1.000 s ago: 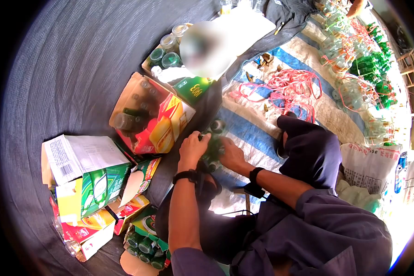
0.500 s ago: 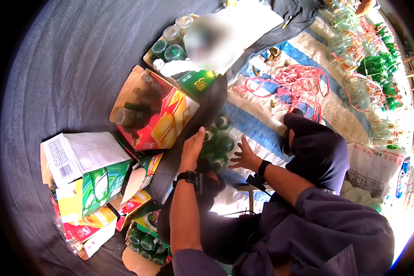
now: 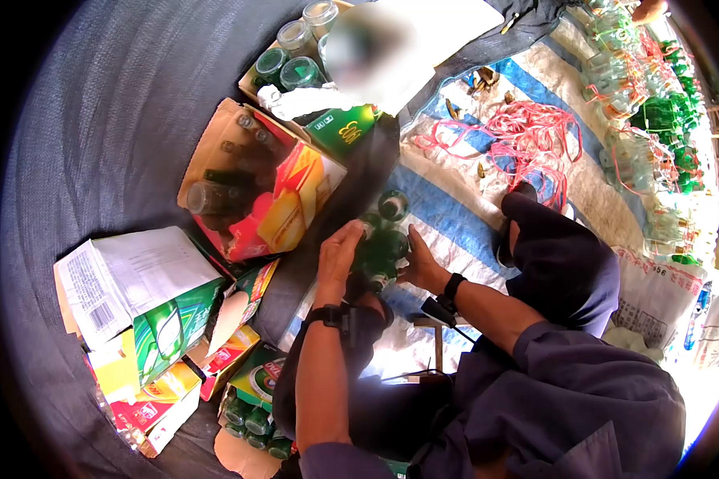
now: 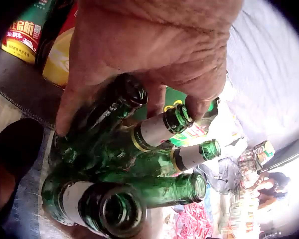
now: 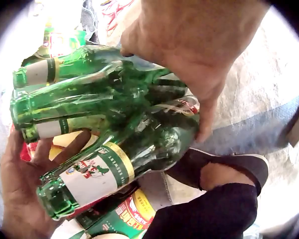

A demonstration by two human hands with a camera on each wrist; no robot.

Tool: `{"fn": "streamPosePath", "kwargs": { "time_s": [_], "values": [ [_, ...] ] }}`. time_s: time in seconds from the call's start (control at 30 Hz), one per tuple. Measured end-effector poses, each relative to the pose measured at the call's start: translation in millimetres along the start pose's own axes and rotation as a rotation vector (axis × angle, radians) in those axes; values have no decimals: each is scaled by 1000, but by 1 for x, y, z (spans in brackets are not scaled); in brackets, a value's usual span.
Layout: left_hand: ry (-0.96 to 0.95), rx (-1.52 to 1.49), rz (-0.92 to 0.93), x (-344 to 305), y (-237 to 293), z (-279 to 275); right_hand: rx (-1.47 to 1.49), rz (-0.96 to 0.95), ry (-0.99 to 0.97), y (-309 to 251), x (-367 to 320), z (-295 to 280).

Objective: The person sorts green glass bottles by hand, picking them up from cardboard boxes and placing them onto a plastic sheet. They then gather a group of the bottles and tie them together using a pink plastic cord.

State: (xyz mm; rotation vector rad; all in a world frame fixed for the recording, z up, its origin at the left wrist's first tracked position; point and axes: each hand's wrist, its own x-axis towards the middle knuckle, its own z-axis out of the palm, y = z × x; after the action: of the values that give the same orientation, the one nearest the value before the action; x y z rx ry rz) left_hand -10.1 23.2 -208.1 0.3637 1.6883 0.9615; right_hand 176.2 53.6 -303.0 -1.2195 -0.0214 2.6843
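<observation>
A cluster of several green glass bottles [image 3: 385, 246] stands between my two hands, in front of my legs. My left hand [image 3: 339, 254] grips its left side; in the left wrist view the thumb and fingers spread round the outer bottles, near the labelled necks [image 4: 154, 132]. On the opposite side my right hand [image 3: 425, 265] curls its thumb and fingers round the bottle bodies [image 5: 164, 127]. The open bottle mouths [image 5: 57, 201] point away from the right palm in the right wrist view. One bottle shows a white label [image 5: 92, 177] with a green band.
To the left stand an open red and yellow carton [image 3: 295, 215] with bottles inside and several more beer cartons [image 3: 148, 275]. Pink plastic twine [image 3: 535, 136] lies heaped on the striped sheet [image 3: 447, 203]. Tied bundles of bottles [image 3: 655, 120] line the right side.
Half a second ago my right hand was off the bottles with fingers spread; now it holds them again. My left hand has stayed at their left side.
</observation>
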Motion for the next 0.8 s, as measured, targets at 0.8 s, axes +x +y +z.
{"fn": "streamPosePath", "kwargs": {
  "time_s": [0.8],
  "values": [
    [21, 323, 96, 3, 13, -12, 247, 13, 260, 8, 15, -40]
  ]
}}
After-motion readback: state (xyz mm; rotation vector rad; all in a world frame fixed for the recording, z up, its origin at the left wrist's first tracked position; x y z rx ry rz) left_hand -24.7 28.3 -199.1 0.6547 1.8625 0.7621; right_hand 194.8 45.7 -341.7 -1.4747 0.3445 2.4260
